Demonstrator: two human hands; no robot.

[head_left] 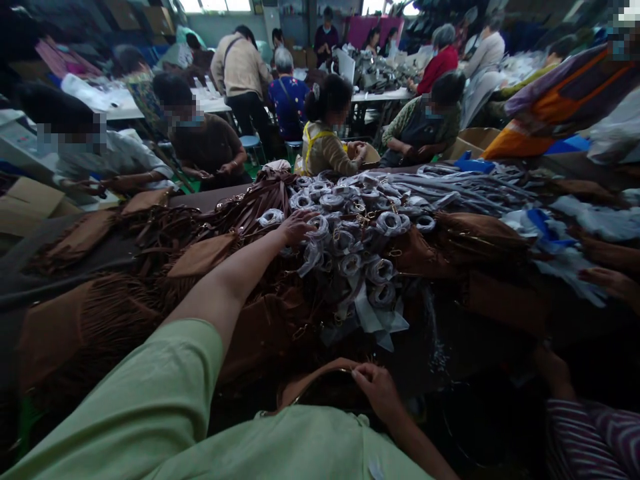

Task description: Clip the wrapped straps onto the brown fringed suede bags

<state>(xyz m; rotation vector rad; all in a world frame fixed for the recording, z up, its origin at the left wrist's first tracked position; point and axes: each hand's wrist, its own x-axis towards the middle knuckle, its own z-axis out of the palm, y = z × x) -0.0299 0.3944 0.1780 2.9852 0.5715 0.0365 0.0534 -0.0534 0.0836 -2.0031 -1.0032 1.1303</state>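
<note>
My left hand (299,227) is stretched out over the table, at the left edge of a pile of coiled straps in clear plastic wrap (350,263). Its fingers are spread on or just above the coils. Close to my body, my right hand (375,387) pinches the edge of a brown bag (320,377), whose opening has a metallic line along it. Much of this bag is hidden below my green top. Gold clasps show among the coils. Brown fringed bags (55,327) lie to the left, and another brown bag (270,327) lies between my arms.
Long wrapped straps (450,187) stretch across the table's far side. More brown bags (475,233) and blue-and-clear plastic (550,233) lie to the right. A co-worker's hands and striped sleeve (590,427) are at the right edge. Several people sit or stand beyond the table.
</note>
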